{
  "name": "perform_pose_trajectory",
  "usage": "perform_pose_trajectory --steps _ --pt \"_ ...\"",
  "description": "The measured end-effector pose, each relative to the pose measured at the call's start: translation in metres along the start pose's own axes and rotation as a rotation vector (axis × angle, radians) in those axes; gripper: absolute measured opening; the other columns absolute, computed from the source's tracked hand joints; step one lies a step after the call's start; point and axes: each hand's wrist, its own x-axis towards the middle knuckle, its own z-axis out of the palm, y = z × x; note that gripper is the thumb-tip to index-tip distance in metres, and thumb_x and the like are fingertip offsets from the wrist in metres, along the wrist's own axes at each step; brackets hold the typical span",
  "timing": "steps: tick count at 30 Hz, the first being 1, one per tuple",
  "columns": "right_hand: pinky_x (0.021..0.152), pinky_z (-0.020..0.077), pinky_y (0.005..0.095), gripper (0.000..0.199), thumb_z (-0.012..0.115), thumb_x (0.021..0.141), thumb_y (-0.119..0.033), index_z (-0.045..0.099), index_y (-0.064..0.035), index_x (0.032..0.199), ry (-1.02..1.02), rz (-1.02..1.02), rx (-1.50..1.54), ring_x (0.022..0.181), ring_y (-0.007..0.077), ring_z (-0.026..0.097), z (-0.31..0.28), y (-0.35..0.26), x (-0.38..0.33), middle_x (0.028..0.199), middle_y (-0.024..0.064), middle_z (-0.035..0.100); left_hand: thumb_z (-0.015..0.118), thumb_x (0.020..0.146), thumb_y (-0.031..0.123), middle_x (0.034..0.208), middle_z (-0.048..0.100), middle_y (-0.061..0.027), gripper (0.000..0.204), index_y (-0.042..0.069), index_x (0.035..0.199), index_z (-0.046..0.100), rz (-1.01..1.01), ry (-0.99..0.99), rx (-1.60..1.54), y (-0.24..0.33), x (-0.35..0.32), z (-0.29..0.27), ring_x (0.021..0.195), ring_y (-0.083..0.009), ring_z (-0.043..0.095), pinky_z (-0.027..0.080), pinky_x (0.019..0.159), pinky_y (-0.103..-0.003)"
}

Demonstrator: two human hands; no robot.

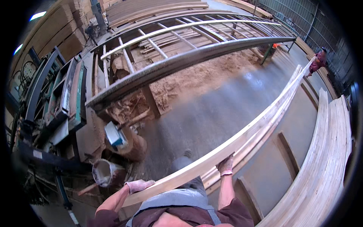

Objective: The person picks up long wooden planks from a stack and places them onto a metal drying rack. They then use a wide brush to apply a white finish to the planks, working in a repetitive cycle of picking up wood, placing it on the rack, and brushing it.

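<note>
Long pale plank (242, 138) carried at waist height, running from bottom centre up to the upper right of the frame.

Gripped near its low end by both gloved hands: left hand (138, 185) closed over the top edge at lower centre-left, right hand (226, 165) clamped on the far edge just right of centre. Held at the far end, upper right, by a second person (317, 62) in dark red. Lying just beneath the plank, more boards of the same kind (264, 128). Stacked along the right edge, a broad pile of planks (325, 159). Grey floor (211, 113) below, sawdust heaped at centre. Metal roller frame (181, 56) arching across the top. Green sawing machine (64, 98) at left, white bucket (104, 172) at lower left.
</note>
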Motion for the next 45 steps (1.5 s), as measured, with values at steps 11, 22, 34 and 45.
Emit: perform_pose_trajectory --steps 11,22,34,45 --pt "0.091 0.0541 0.0462 0.095 0.055 0.083 -0.088 0.059 -0.0078 0.134 -0.288 0.023 0.412 0.091 0.0273 0.070 0.219 -0.032 0.211 0.100 0.0044 0.073 0.049 0.092 0.083 0.117 0.074 -0.0080 0.084 0.008 0.119 0.076 -0.224 -0.122 -0.239 0.053 0.052 -0.258 0.104 -0.0185 0.068 0.050 0.097 -0.038" --pt "0.086 0.0525 0.0533 0.084 0.044 0.091 -0.084 0.055 -0.0075 0.124 -0.338 -0.107 -0.049 0.089 0.0257 0.063 0.459 0.019 0.295 0.099 0.0065 0.062 0.055 0.087 0.077 0.103 0.075 -0.0241 0.080 0.002 0.105 0.077 0.459 0.296 0.346 0.234 0.016 -0.471 0.097 -0.0386 0.072 0.055 0.087 -0.049" --pt "0.111 0.0375 0.0478 0.077 0.053 0.101 -0.055 0.037 -0.0012 0.153 -0.351 -0.170 -0.937 0.128 0.0345 0.047 0.637 0.115 0.405 0.144 0.0191 0.048 0.063 0.093 0.044 0.091 0.074 -0.0151 0.038 0.010 0.086 0.077 0.509 0.804 0.737 0.225 -0.008 -0.741 0.086 -0.0361 0.072 0.056 0.077 -0.051" --pt "0.112 0.0464 0.0480 0.084 0.068 0.094 -0.062 0.043 -0.0085 0.153 -0.535 0.631 -0.170 0.137 0.0267 0.052 0.738 0.204 0.425 0.147 0.0105 0.056 0.047 0.104 0.060 0.090 0.070 -0.0261 0.070 -0.006 0.106 0.071 0.244 0.608 0.116 0.083 0.046 -0.861 0.084 -0.0291 0.065 0.051 0.073 -0.049"
